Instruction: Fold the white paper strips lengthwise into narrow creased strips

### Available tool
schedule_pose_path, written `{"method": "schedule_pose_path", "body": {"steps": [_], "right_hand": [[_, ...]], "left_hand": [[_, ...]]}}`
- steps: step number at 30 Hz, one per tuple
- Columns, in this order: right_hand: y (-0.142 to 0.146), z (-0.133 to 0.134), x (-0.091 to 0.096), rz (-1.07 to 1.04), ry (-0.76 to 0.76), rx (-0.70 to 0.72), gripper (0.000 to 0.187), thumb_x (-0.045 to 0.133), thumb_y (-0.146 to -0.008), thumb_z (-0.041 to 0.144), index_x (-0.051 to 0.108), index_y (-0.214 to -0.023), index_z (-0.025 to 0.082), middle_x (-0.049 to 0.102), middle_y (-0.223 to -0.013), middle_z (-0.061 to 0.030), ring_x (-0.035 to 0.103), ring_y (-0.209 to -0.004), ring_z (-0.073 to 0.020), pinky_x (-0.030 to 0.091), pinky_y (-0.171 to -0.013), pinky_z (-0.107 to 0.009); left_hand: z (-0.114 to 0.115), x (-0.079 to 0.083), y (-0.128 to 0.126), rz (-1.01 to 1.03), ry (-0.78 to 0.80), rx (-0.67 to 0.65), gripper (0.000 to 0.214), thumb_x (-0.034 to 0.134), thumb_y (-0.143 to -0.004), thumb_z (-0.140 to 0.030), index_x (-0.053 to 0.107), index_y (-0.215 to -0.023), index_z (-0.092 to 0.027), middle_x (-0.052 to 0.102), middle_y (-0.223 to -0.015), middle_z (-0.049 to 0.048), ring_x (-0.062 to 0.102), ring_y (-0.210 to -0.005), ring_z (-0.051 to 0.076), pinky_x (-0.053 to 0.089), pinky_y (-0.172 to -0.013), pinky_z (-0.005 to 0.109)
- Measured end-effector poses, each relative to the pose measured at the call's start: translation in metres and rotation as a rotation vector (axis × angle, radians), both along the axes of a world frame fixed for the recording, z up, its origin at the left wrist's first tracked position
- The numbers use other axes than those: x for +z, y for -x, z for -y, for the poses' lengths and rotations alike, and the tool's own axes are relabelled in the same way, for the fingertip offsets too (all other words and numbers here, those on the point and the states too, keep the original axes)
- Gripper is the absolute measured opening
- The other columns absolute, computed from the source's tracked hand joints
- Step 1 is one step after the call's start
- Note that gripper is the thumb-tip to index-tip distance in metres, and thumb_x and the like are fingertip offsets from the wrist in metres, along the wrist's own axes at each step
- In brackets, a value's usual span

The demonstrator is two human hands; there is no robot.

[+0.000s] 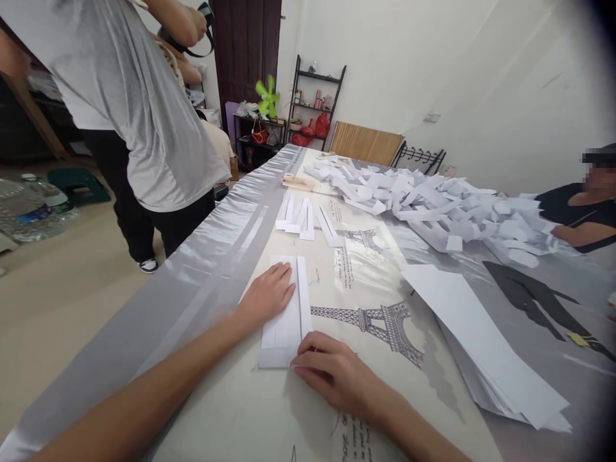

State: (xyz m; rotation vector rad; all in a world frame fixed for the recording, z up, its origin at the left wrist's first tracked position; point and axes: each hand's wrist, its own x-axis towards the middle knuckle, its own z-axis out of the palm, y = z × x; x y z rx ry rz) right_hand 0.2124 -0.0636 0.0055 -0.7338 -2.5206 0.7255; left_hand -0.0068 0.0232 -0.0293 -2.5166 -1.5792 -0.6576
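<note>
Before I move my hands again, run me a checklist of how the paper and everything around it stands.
1. Left hand resting on the folded paper: ok.
2. Right hand at its near right corner: ok.
3. Right hand's grip firm: cannot tell.
4. Sheet stack at right squared up: not ok, fanned out.
5. Big paper pile clear of the folded paper: ok.

two bare hands at work, left laid flat, right pinching.
the left forearm slants in from the lower left, its wrist nearly straight, and the left hand lies palm down with fingers extended close together; the right forearm enters from the lower right, and the right hand, nearer the body, has curled fingers, thumb and index tips drawn together.
</note>
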Motion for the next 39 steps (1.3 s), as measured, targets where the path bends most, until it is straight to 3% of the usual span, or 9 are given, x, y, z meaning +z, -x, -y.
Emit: {"method": "schedule_pose_path", "body": {"steps": [5,13,16,18,25,29,32,35,39], "right_hand": [[0.003,-0.007,0.010,0.045,0.230,-0.042,0.018,0.054,-0.101,0.021,0.066,-0.087,0.020,0.062,-0.091,-0.0016,0.057,-0.079,-0.0143,0.047,-0.071,-0.027],[0.009,-0.019,0.020,0.129,0.328,-0.042,0.021,0.054,-0.100,0.021,0.061,-0.080,0.020,0.062,-0.086,-0.0001,0.055,-0.075,-0.0135,0.042,-0.067,-0.027],[0.010,-0.019,0.013,0.103,0.362,-0.114,0.006,0.060,-0.095,0.020,0.063,-0.100,0.023,0.064,-0.087,0.0010,0.055,-0.074,-0.0140,0.042,-0.066,-0.026],[0.010,-0.017,0.006,0.060,0.345,-0.157,0.019,0.063,-0.092,0.019,0.060,-0.110,0.024,0.065,-0.092,0.0011,0.056,-0.076,-0.0144,0.043,-0.066,-0.026],[0.009,-0.005,-0.011,-0.008,0.089,-0.193,0.014,0.059,-0.095,0.017,0.057,-0.109,0.022,0.060,-0.107,-0.0047,0.057,-0.081,-0.0155,0.045,-0.066,-0.027],[0.009,-0.002,-0.012,-0.008,-0.307,-0.170,0.005,0.058,-0.098,0.015,0.061,-0.096,0.020,0.061,-0.103,-0.0072,0.054,-0.087,-0.0196,0.046,-0.074,-0.032],[0.010,0.005,-0.007,0.133,-0.565,-0.072,0.021,0.048,-0.099,0.005,0.064,-0.089,0.017,0.062,-0.087,-0.0061,0.052,-0.078,-0.0193,0.044,-0.070,-0.034],[0.013,0.023,-0.005,0.263,-0.678,-0.064,0.023,0.048,-0.096,0.001,0.068,-0.100,0.013,0.066,-0.086,-0.0076,0.057,-0.077,-0.0202,0.048,-0.071,-0.035],[0.019,0.056,-0.015,0.264,-0.820,-0.258,0.035,0.049,-0.102,0.023,0.063,-0.127,0.002,0.072,-0.115,-0.0181,0.064,-0.110,-0.0299,0.053,-0.091,-0.040]], "left_hand": [[0.001,0.001,0.000,-0.027,0.006,0.011,0.041,0.039,-0.104,-0.030,0.055,-0.137,-0.012,0.062,-0.139,0.0153,0.054,-0.133,0.028,0.046,-0.109,0.042],[-0.001,0.001,0.000,-0.002,0.024,-0.015,0.043,0.036,-0.104,-0.031,0.056,-0.137,-0.011,0.062,-0.139,0.0163,0.052,-0.136,0.028,0.044,-0.112,0.045],[0.000,0.003,0.000,-0.018,0.027,-0.009,0.042,0.037,-0.104,-0.030,0.057,-0.136,-0.011,0.061,-0.140,0.0163,0.052,-0.135,0.029,0.046,-0.110,0.044],[0.001,0.004,0.000,-0.040,0.026,0.000,0.041,0.037,-0.104,-0.029,0.057,-0.135,-0.011,0.061,-0.140,0.0157,0.052,-0.135,0.029,0.046,-0.110,0.043],[0.002,0.005,-0.001,-0.034,0.026,-0.009,0.039,0.039,-0.104,-0.029,0.058,-0.133,-0.010,0.061,-0.140,0.0165,0.052,-0.135,0.029,0.045,-0.111,0.042],[0.001,0.004,-0.001,-0.065,0.005,0.002,0.039,0.038,-0.105,-0.029,0.057,-0.135,-0.013,0.061,-0.141,0.0145,0.053,-0.134,0.028,0.045,-0.111,0.042],[0.001,0.003,-0.002,-0.073,0.004,0.008,0.041,0.037,-0.105,-0.029,0.056,-0.137,-0.011,0.061,-0.140,0.0158,0.052,-0.135,0.028,0.044,-0.112,0.043],[0.001,0.002,-0.002,-0.095,-0.005,0.011,0.041,0.038,-0.105,-0.028,0.056,-0.135,-0.008,0.061,-0.140,0.0168,0.053,-0.134,0.029,0.044,-0.112,0.043],[0.000,0.001,-0.003,-0.112,-0.048,0.017,0.037,0.042,-0.105,-0.027,0.058,-0.133,-0.008,0.063,-0.137,0.0156,0.055,-0.132,0.028,0.045,-0.111,0.040]]}}
